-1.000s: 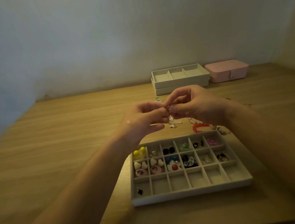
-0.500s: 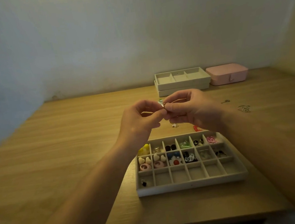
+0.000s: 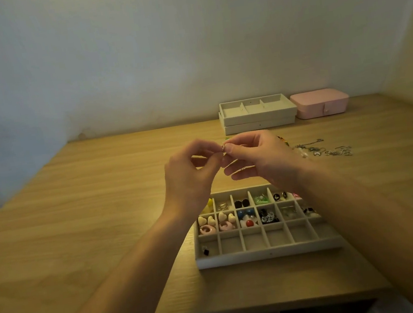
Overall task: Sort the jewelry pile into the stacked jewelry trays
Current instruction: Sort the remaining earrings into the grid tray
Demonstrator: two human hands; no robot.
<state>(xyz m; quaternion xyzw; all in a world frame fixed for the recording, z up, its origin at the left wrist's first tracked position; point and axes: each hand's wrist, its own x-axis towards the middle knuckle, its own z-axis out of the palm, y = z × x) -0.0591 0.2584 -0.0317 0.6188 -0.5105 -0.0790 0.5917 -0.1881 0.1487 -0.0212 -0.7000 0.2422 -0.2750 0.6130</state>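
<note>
1. Two hands up over the wooden table [image 3: 78, 224]: left hand [image 3: 189, 176] and right hand [image 3: 260, 162], fingers curled, both pinching one tiny silvery piece [image 3: 223, 148] between their fingertips. What kind, I can't tell.
2. Beneath them, the compartment tray [image 3: 269, 254] holds colourful pieces [image 3: 247, 222] in its far rows.
3. Loose silver chains [image 3: 324, 149] lie to the right; stacked trays [image 3: 258, 117] and a pink box [image 3: 321, 103] sit by the wall.

The left hand [image 3: 189, 176] and right hand [image 3: 260, 160] are raised above the tabletop [image 3: 104, 221], their fingertips meeting to pinch a small metal piece [image 3: 223, 148] between them. Under the wrists sits a compartment tray [image 3: 269, 251] with colourful earrings [image 3: 247, 222] in its two far rows and a small dark stud [image 3: 206, 251] in the near left cell. By the wall, two stacked trays [image 3: 258, 118] stand just beside a pink jewelry box [image 3: 321, 103], and silver chains [image 3: 326, 149] lie right of the hands
</note>
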